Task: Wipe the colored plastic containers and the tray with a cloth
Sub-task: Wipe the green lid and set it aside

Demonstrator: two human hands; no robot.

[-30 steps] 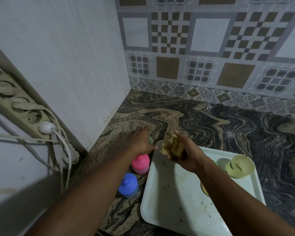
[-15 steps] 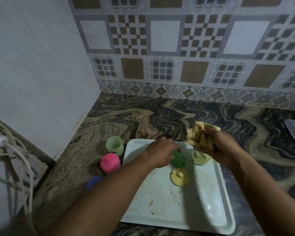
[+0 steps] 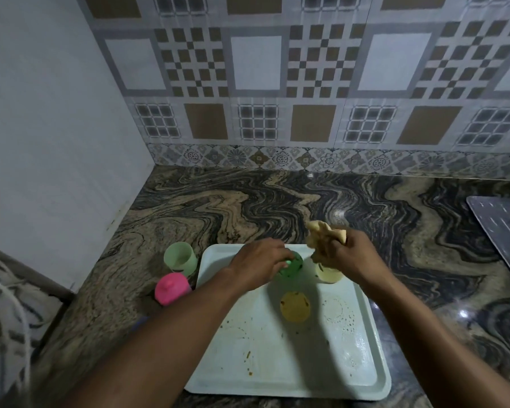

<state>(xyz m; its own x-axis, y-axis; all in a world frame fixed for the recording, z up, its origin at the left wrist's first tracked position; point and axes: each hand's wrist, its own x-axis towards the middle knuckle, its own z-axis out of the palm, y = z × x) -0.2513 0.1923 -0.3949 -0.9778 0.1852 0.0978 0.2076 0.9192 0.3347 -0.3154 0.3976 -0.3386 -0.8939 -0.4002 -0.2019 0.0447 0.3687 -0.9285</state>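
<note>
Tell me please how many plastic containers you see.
5: light green cup and pink container on the counter; green container, pale yellow container and yellow container on the tray. The left arm may hide more.

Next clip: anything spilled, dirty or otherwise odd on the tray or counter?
The tray carries brown specks and smears near its front edge and faint ring marks on its right side. The green container that the left hand grips and the yellow container mid-tray are speckled too.
</note>
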